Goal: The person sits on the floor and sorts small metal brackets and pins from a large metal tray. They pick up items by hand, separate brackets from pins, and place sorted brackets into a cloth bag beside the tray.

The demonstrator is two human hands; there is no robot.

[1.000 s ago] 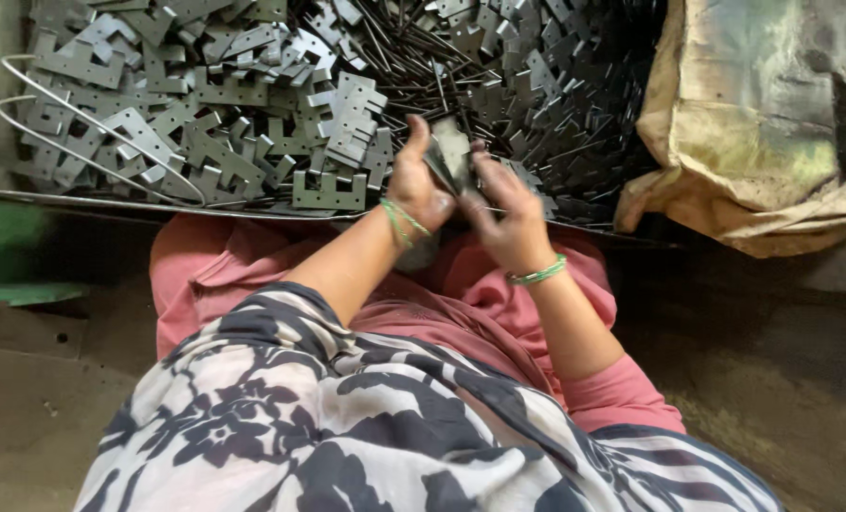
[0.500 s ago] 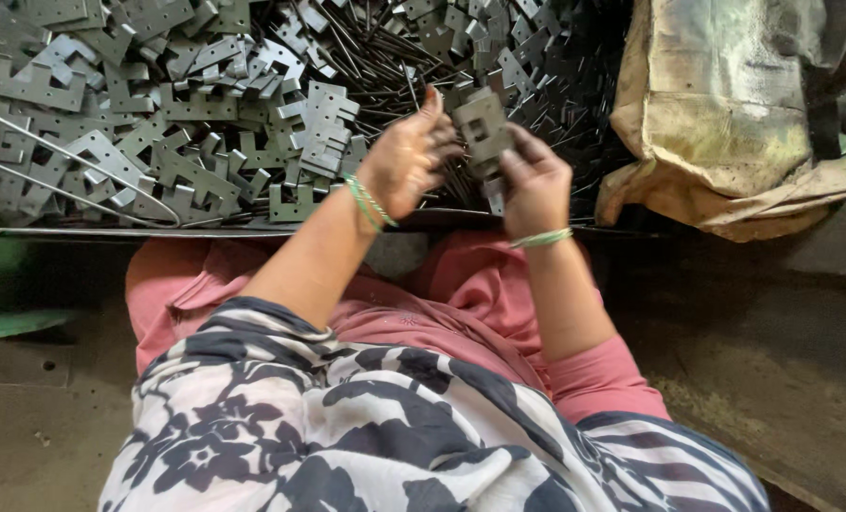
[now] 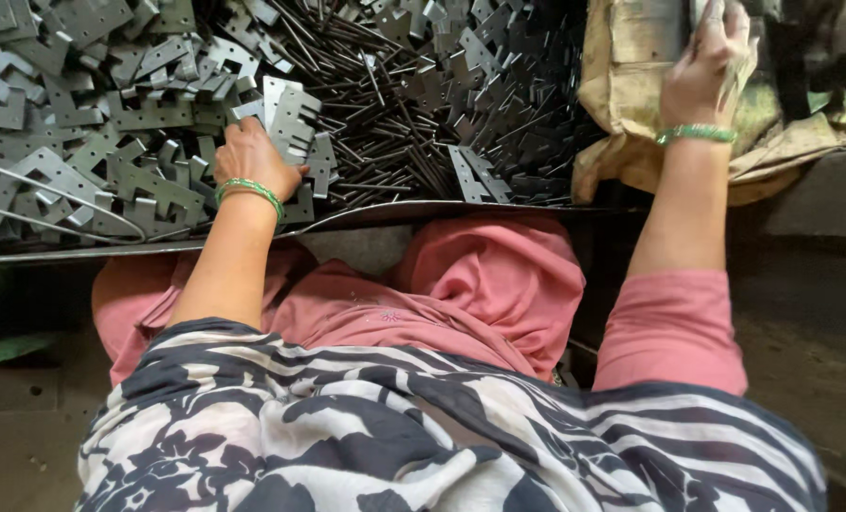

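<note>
Gripping a notched metal plate, fingers curled: left hand; right hand clutching sack.

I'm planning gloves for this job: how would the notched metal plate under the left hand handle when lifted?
The plate looks like thin flat stamped steel, so probably stiff and fairly heavy for its size. Its notched edges look sharp, so it may snag on the pile. Being flat, it should not roll; the left hand grips it by an edge.

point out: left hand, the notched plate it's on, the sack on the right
left hand [image 3: 249, 156], head view, back of hand
notched plate [image 3: 292, 116], head view, flat face
sack [image 3: 631, 57], head view, front fabric
</note>
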